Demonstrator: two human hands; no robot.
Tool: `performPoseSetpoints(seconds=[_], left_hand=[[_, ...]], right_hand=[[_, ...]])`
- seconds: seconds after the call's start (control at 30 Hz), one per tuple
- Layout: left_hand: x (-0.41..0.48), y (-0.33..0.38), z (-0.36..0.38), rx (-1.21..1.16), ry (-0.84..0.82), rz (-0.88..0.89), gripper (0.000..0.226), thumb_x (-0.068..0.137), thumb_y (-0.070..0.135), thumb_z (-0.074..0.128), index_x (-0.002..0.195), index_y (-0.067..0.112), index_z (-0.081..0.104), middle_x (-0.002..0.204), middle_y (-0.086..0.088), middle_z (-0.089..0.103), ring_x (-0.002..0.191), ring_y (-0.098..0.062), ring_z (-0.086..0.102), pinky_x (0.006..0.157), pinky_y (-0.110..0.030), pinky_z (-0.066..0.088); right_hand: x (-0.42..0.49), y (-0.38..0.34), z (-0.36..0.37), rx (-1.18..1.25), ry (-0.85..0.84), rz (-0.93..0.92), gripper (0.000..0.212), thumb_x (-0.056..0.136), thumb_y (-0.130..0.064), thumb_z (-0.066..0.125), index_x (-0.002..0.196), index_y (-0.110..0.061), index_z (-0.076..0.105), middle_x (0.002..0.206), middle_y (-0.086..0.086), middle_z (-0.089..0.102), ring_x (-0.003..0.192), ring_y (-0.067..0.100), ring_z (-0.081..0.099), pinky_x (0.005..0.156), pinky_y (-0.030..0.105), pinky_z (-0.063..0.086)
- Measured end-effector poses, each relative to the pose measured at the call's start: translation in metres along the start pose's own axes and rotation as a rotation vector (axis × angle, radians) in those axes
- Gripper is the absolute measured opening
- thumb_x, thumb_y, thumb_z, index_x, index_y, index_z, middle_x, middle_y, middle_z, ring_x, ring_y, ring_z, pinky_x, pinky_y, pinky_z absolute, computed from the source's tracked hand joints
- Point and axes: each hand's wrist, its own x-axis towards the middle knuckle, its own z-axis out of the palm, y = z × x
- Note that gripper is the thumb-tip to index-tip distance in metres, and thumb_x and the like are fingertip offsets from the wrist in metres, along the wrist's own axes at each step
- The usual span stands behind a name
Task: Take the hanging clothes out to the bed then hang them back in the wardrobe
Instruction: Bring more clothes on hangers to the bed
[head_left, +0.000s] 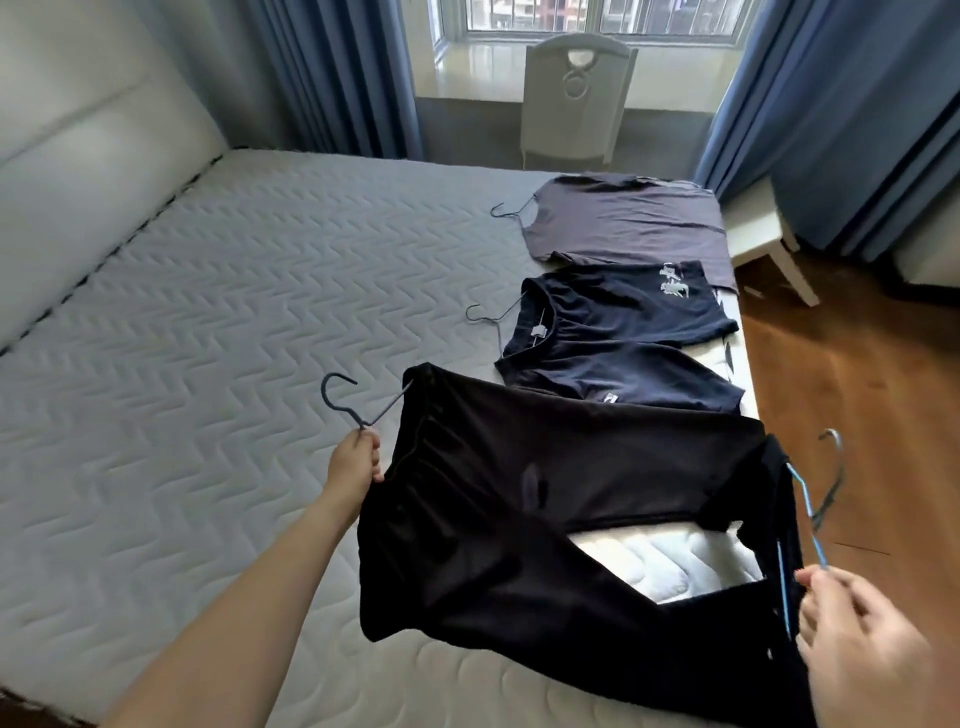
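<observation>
My left arm stretches forward, left hand (356, 462) fisted round a grey hanger (382, 409); right hand (862, 649), low and close, pinches a blue hanger (808, 519).

Grey tee (628, 223) & navy tee w/ white print (623, 343) lie flat on wire hangers along bed's (208, 312) right edge, hooks pointing left. Nearer, black garment (545, 467) on grey hanger (387, 405) is held over bed; blue hanger (808, 514) at right carries more black cloth (779, 499)
</observation>
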Motion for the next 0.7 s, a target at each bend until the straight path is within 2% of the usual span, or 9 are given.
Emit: performPoseSetpoints(seconds=[0.13,0.23,0.3,0.37,0.43,0.5,0.57,0.63,0.7], left_hand=[[0.045,-0.029,-0.013,-0.015,0.005,-0.055,0.031,0.099,0.015,0.032,0.069,0.013,0.041,0.058,-0.002,0.030,0.049,-0.016,0.025,0.047,-0.027,0.026],[0.078,-0.058,-0.028,-0.015,0.002,-0.112,0.032,0.098,0.012,0.028,0.068,0.014,0.040,0.057,0.000,0.029,0.049,-0.014,0.023,0.044,-0.023,0.025],[0.100,-0.080,-0.037,-0.008,-0.012,-0.140,0.032,0.098,0.012,0.027,0.069,0.016,0.039,0.058,0.001,0.028,0.049,-0.012,0.023,0.041,-0.021,0.025],[0.123,-0.106,-0.045,-0.001,-0.021,-0.166,0.031,0.098,0.013,0.027,0.069,0.016,0.039,0.058,0.002,0.028,0.049,-0.012,0.024,0.041,-0.020,0.027],[0.144,-0.134,-0.050,-0.001,-0.033,-0.184,0.030,0.097,0.013,0.026,0.070,0.016,0.039,0.058,0.002,0.028,0.049,-0.012,0.023,0.044,-0.022,0.025],[0.162,-0.162,-0.056,-0.004,-0.042,-0.198,0.029,0.097,0.012,0.026,0.071,0.016,0.039,0.059,0.002,0.028,0.050,-0.013,0.024,0.046,-0.023,0.025],[0.178,-0.188,-0.061,0.007,-0.038,-0.215,0.029,0.097,0.013,0.027,0.072,0.017,0.040,0.059,0.001,0.029,0.050,-0.014,0.025,0.047,-0.024,0.026],[0.191,-0.210,-0.065,0.049,-0.029,-0.230,0.030,0.097,0.017,0.029,0.070,0.017,0.041,0.059,0.000,0.036,0.051,-0.015,0.032,0.049,-0.024,0.030],[0.202,-0.230,-0.068,0.124,-0.003,-0.224,0.030,0.097,0.019,0.032,0.072,0.016,0.048,0.065,-0.002,0.051,0.055,-0.017,0.046,0.053,-0.026,0.038]], right_hand=[[-0.020,0.023,0.053,-0.009,-0.008,-0.021,0.020,0.093,-0.007,0.053,0.075,-0.005,0.062,0.039,-0.006,0.049,0.032,0.005,0.038,0.034,0.011,0.029],[-0.035,0.053,0.098,-0.053,-0.022,-0.019,0.019,0.091,-0.017,0.055,0.077,-0.017,0.068,0.043,-0.005,0.050,0.035,0.004,0.039,0.035,0.017,0.025],[-0.047,0.075,0.127,-0.115,-0.023,-0.019,0.016,0.089,-0.025,0.056,0.080,-0.025,0.069,0.046,-0.005,0.053,0.039,0.007,0.041,0.038,0.019,0.028],[-0.061,0.094,0.160,-0.162,-0.037,-0.036,0.016,0.087,-0.030,0.056,0.078,-0.023,0.068,0.051,-0.006,0.056,0.045,0.008,0.045,0.045,0.019,0.037],[-0.076,0.117,0.192,-0.207,-0.077,-0.054,0.017,0.085,-0.034,0.055,0.078,-0.022,0.065,0.052,-0.005,0.053,0.049,0.009,0.045,0.052,0.025,0.039],[-0.089,0.141,0.221,-0.241,-0.123,-0.057,0.017,0.088,-0.029,0.055,0.076,-0.019,0.062,0.051,-0.007,0.049,0.052,0.011,0.042,0.058,0.035,0.038],[-0.099,0.168,0.244,-0.300,-0.159,-0.064,0.019,0.093,-0.020,0.055,0.075,-0.021,0.061,0.050,-0.009,0.046,0.051,0.011,0.039,0.057,0.035,0.035],[-0.107,0.192,0.260,-0.346,-0.184,-0.067,0.020,0.094,-0.019,0.054,0.077,-0.024,0.061,0.051,-0.009,0.043,0.050,0.010,0.037,0.055,0.035,0.034],[-0.113,0.211,0.270,-0.377,-0.193,-0.060,0.019,0.094,-0.019,0.054,0.077,-0.025,0.061,0.051,-0.009,0.043,0.048,0.009,0.037,0.054,0.035,0.036]])
